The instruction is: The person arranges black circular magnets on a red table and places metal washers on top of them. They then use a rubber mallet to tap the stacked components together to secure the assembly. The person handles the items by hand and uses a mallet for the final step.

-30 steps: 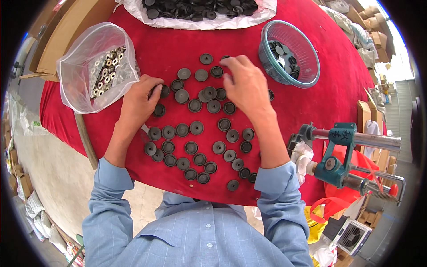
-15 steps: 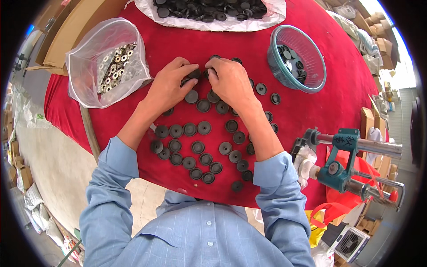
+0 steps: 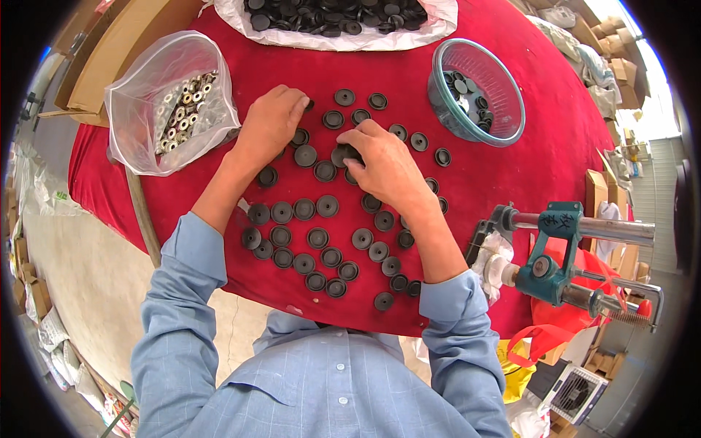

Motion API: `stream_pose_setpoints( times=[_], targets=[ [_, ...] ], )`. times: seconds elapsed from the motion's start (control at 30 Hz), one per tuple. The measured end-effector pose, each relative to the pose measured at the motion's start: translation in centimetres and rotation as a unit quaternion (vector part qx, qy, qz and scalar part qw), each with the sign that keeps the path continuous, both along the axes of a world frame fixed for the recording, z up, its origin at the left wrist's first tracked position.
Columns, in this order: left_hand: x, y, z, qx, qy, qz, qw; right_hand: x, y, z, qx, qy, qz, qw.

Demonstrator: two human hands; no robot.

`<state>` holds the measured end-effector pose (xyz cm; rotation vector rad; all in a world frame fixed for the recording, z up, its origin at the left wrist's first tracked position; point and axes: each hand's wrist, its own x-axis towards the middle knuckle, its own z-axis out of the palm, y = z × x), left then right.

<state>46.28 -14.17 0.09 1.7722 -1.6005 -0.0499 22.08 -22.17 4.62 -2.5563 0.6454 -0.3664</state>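
Note:
Several dark round rubber discs (image 3: pixel 316 237) lie spread in loose rows on the red cloth (image 3: pixel 511 182). My left hand (image 3: pixel 269 124) rests curled, knuckles up, over discs at the upper left of the spread; whether it holds one is hidden. My right hand (image 3: pixel 383 164) lies palm down on the middle of the spread, its fingertips pinching a dark disc (image 3: pixel 343 155). Both forearms wear light blue sleeves.
A clear plastic bag of small metal rings (image 3: pixel 171 106) sits at the left. A teal mesh bowl (image 3: pixel 478 91) with a few discs stands at the right. A white sheet heaped with dark discs (image 3: pixel 336 18) lies at the back. A teal metal press (image 3: pixel 562 252) is clamped at the right edge.
Both hands were together at the top of the spread half a second ago. My right hand has drawn back toward me onto the middle discs; my left hand has shifted slightly left.

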Motion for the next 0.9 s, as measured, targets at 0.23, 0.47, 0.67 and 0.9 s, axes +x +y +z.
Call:
stream_pose_setpoints(
  times=[0.23,0.47,0.67,0.9],
  targets=[
    [-1.8,2.4,3.0,0.032,0.034,0.003,0.999,-3.3,-0.9,1.6,-0.008,-0.071,-0.1,0.992],
    [-3.5,6.5,3.7,0.118,-0.01,-0.144,0.983,-9.8,0.2,0.9,-0.17,0.049,-0.083,0.981],
    [-4.0,6.5,4.1,0.117,-0.009,-0.141,0.983,-8.9,1.1,2.2,-0.116,-0.001,-0.119,0.986],
    [-3.8,8.7,6.0,0.116,0.21,-0.06,0.969,-2.1,2.0,0.7,-0.106,-0.075,-0.031,0.991]
  ],
)
